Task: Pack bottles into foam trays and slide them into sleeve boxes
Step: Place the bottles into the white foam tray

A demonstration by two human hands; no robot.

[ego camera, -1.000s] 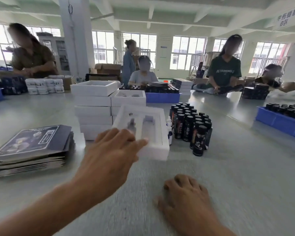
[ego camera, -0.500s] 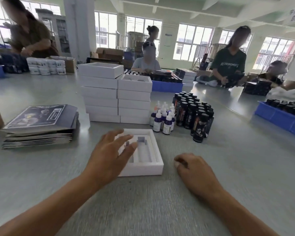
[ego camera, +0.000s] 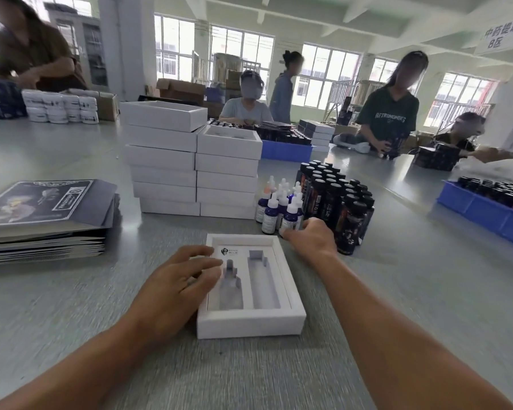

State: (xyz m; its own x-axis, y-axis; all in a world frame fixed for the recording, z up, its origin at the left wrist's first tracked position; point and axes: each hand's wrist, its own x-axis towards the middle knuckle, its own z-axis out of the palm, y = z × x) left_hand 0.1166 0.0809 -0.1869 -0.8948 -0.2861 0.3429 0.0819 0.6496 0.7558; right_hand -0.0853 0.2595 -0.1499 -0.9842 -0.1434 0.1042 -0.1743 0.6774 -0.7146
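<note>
A white foam tray (ego camera: 251, 319) with two bare bottle-shaped slots lies on the grey table in front of me. My left hand (ego camera: 175, 284) rests on its left edge with the fingers spread flat. Just beyond the tray's far right corner stands a group of small blue dropper bottles (ego camera: 271, 211) with white caps. My right hand (ego camera: 308, 236) is at the nearest dropper bottle (ego camera: 290, 213), fingers curled round its base; the thumb is hidden. Tall black bottles (ego camera: 342, 202) stand in a cluster right behind that hand.
Two stacks of white foam trays (ego camera: 190, 173) stand behind the tray. A pile of flat dark sleeve boxes (ego camera: 42, 211) lies at the left. A blue bin (ego camera: 483, 211) of black bottles sits at the right. Several people work across the table.
The foam tray came down from the stack to the table in front of me. My right hand left the table and moved forward to the dropper bottles. My left hand stayed on the tray.
</note>
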